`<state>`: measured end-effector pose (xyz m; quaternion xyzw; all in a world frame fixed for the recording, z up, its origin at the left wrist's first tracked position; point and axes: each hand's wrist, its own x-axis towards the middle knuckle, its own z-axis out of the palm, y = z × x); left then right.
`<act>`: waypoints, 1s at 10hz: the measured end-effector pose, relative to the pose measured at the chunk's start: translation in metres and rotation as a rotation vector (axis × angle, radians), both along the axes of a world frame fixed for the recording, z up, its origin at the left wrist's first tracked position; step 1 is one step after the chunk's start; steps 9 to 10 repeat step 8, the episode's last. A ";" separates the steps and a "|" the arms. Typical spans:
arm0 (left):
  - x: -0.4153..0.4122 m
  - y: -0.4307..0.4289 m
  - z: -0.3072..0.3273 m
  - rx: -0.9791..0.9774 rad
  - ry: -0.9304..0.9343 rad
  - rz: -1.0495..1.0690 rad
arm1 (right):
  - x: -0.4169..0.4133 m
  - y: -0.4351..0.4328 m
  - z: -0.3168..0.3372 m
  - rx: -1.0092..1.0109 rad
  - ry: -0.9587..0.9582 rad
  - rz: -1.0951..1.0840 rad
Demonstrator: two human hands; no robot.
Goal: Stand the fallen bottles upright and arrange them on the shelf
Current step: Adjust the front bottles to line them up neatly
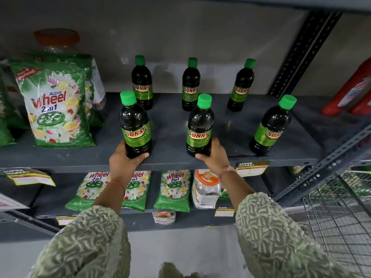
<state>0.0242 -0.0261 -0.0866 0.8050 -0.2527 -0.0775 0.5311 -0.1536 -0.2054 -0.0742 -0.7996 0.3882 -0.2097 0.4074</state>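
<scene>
A person's left hand (122, 160) and right hand (215, 155) each wrap fingers around the base of an upright green-capped bottle (135, 125), (199, 127) at the front edge of a grey shelf (170, 121); four more stand nearby.

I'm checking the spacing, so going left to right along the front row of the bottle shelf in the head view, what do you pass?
Wheel detergent bag → front-left bottle, held by the left hand → front-middle bottle, held by the right hand → front-right bottle, standing free.
</scene>
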 end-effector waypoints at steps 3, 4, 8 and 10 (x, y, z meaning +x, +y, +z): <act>0.013 0.004 -0.003 0.009 0.058 -0.109 | 0.000 0.002 0.003 0.006 0.015 0.002; 0.017 0.002 -0.003 0.050 0.086 -0.123 | 0.001 0.001 0.001 0.034 0.022 0.002; -0.017 0.018 0.007 0.214 0.117 -0.021 | -0.025 0.023 0.004 0.099 -0.105 -0.015; -0.017 0.018 0.007 0.214 0.117 -0.021 | -0.025 0.023 0.004 0.099 -0.105 -0.015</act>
